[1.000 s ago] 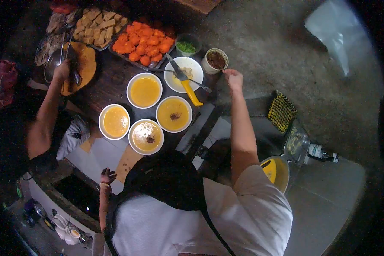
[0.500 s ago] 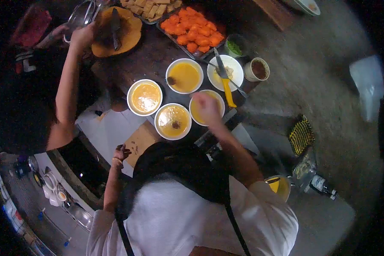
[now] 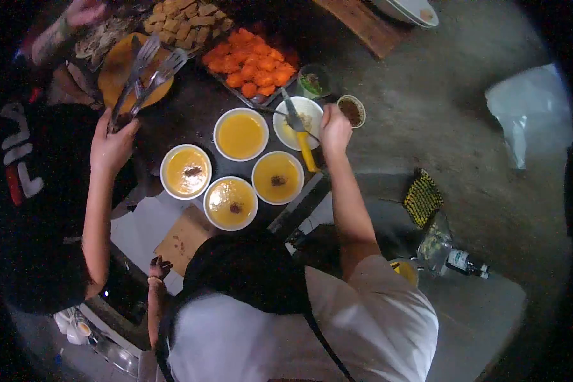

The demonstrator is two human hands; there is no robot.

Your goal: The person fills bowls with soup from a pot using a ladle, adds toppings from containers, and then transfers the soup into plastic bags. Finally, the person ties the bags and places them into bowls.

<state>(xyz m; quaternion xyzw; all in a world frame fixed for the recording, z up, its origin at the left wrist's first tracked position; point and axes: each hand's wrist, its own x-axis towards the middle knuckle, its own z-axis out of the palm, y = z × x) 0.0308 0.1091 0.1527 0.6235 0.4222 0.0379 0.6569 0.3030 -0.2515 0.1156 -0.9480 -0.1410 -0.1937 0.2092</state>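
Four yellow-filled bowls (image 3: 216, 134) stand left of the landmark, the knife bowl (image 3: 282, 129). Right hand (image 3: 336, 130): at its right rim, fingers bunched; contents cannot be told. Left hand (image 3: 160, 268): well below-left, fingers loosely parted, nothing seen held. Hazard: a sleeve or wrist catching the overhanging knife (image 3: 307, 153) could tip the landmark. Spice cup (image 3: 352, 111), just right of it, appears near the table (image 3: 183, 118) edge. Wider room lies far left of it.

Right hand (image 3: 336, 131) beside the cup (image 3: 352, 111) — possibly brown powder inside.
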